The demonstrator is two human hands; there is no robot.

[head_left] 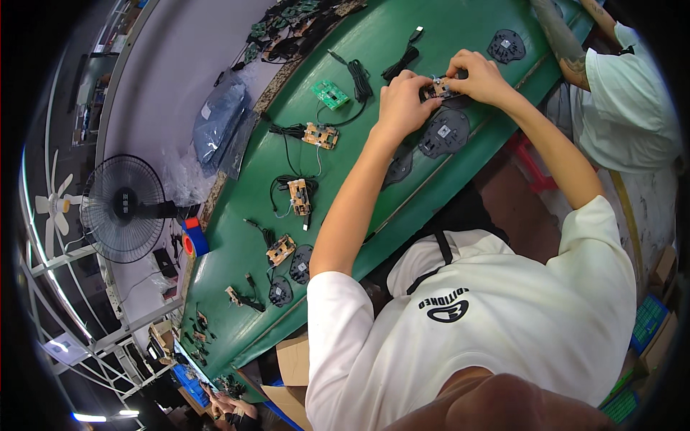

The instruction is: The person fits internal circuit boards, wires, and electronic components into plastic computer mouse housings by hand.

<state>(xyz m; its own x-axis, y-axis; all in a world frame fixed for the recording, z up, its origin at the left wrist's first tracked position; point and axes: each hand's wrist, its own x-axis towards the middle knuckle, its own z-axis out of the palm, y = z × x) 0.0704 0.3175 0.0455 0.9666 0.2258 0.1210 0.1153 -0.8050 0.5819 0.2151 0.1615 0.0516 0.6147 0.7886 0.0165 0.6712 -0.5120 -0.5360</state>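
Brown circuit board [440,89] sits over green bench [352,161], long axis roughly 8-to-2 o'clock, fingers of left hand [402,105] (8 o'clock) and right hand [484,77] (2 o'clock) clamped on it, dark base plate [443,134] near at 6 o'clock.

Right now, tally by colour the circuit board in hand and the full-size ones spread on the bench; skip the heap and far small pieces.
Brown boards: 4, one in the fingers
Green board: 1
Total: 5
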